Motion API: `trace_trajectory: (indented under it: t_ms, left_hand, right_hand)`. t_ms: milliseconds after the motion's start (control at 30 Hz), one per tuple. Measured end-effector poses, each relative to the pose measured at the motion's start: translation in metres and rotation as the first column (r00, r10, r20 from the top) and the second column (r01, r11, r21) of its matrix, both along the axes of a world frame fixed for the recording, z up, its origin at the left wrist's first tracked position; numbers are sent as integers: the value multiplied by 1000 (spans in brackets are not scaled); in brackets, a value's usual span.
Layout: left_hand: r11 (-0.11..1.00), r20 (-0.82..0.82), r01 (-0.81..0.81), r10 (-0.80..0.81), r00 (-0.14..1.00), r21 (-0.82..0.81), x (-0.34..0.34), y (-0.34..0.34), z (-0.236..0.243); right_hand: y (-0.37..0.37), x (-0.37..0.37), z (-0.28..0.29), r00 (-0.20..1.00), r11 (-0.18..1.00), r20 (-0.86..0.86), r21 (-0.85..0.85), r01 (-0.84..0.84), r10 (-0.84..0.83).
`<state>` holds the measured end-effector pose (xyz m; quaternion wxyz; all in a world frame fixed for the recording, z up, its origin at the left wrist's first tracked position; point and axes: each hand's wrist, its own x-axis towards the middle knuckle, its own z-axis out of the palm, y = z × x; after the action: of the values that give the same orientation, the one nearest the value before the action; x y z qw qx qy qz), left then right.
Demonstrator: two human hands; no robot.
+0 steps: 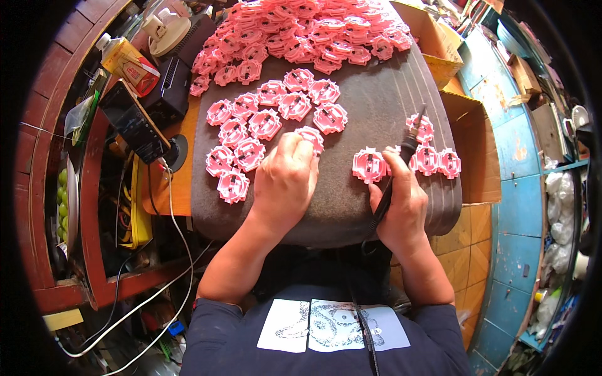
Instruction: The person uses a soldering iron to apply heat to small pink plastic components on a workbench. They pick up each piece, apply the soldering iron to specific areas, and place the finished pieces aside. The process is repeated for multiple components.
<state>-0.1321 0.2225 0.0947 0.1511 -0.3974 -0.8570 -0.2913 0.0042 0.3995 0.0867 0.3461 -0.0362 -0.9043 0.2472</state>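
My left hand (285,178) is closed on a pink plastic part (312,136) with its fingertips; the fingers hide some of it. Around that hand lie several loose pink parts (249,154), each with a small black and metal piece in its middle. My right hand (404,207) grips a soldering iron (409,147) by its black handle, the thin tip pointing up and away from me. One pink part (369,165) rests just left of that hand. A few more pink parts (448,163) sit to the right of the iron, one of them partly behind it.
A big heap of pink parts (301,31) covers the far end of the dark padded table (351,213). Cardboard boxes (473,144) stand along its right side. At left are a phone (133,122) on a stand, a bottle (128,66) and a white cable (182,241).
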Motion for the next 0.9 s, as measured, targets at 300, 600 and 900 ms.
trace_trajectory:
  t_ms: [300, 600, 900]
  left_hand:
    - [944, 99, 305, -318, 943, 130, 44, -13, 7]
    - [946, 226, 260, -301, 926, 194, 48, -19, 6]
    - [917, 263, 255, -339, 903, 307, 43, -10, -4]
  right_hand:
    - [-29, 3, -15, 955, 963, -171, -79, -259, 243]
    - [-25, 0, -12, 936, 920, -150, -189, -342, 317]
    - [-29, -5, -18, 925, 871, -226, -325, -368, 306]
